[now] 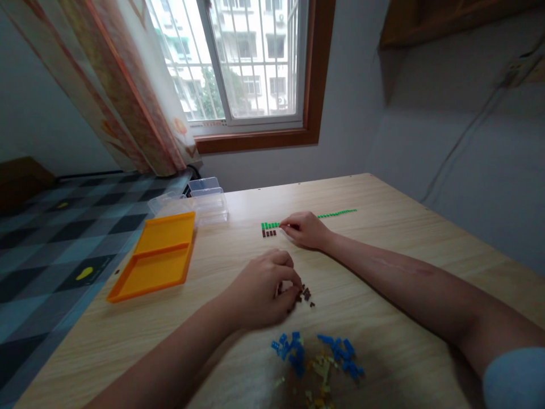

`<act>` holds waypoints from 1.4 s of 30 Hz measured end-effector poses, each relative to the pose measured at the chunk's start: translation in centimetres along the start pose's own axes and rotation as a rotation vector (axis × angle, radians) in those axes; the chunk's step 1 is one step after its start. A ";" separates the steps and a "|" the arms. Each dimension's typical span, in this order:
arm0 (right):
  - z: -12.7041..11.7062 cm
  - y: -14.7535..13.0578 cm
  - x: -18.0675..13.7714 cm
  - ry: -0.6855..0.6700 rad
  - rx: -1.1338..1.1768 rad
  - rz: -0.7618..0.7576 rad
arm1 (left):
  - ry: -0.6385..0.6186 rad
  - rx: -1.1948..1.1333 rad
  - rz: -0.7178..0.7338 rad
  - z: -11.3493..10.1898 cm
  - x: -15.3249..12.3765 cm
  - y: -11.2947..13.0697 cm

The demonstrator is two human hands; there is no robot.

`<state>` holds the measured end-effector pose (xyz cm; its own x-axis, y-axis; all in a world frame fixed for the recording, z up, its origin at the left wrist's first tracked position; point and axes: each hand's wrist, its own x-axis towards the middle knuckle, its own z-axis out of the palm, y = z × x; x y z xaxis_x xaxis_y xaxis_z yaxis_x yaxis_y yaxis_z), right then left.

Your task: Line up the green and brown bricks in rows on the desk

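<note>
- The left hand [261,289] rests on the wooden table [383,199], near the middle, with the fingers curled in and closed together.
- Its fingertips come down on a small heap of loose brown pieces [305,295]. The heap lies just at the right side of this hand and touches the fingertips. Whether a piece is pinched between them is hidden.
- The right hand [304,229] lies farther away on the table, well apart from the left one, palm down and fingers bent.
- Its fingertips are drawn together at a long green row [270,225] of tiny bricks. The row comes out on both sides of the hand, to the left and to the right. I cannot tell if the fingers hold a brick.
- A short brown row [269,233] lies just below the left end of the green row, touching it, near the right fingertips.
- Blue pieces [293,346] and some yellowish pieces [321,369] lie scattered near the front edge.
- An orange tray [149,278] and clear plastic boxes [208,201] stand at the left side of the table.
</note>
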<state>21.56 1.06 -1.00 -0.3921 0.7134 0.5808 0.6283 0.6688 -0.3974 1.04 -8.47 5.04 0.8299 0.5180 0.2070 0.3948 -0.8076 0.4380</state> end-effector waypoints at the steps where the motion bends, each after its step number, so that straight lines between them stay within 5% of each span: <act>1: 0.0 0.0 0.0 0.004 0.013 0.002 | 0.044 -0.021 -0.030 -0.2 0.0 -0.3; 9: -0.6 0.6 0.1 -0.153 0.271 0.090 | 0.130 -0.175 -0.232 0.5 -0.3 -3.8; 13: -1.8 1.0 0.6 -0.470 0.467 0.208 | 0.113 -0.362 -0.307 1.0 -0.7 -5.0; 18: -3.8 -0.3 1.1 -0.953 0.441 0.301 | 0.082 -0.485 -0.369 0.8 -0.7 -5.4; 23: -4.2 -1.7 1.2 -1.203 0.472 0.322 | -0.006 -0.474 -0.327 0.6 -0.8 -5.4; 30: -4.0 -2.2 1.0 -1.328 0.496 0.351 | -0.097 -0.332 -0.248 -0.1 -0.7 -4.9; 42: -3.8 -2.3 0.9 -1.341 0.590 0.389 | -0.175 -0.387 -0.249 -0.4 -0.9 -5.3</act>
<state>22.34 -0.64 3.11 -0.7783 0.2990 -0.5520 0.6101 0.1527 -0.7775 -2.00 -4.52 2.88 0.7956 0.6003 -0.0810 0.4420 -0.4839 0.7553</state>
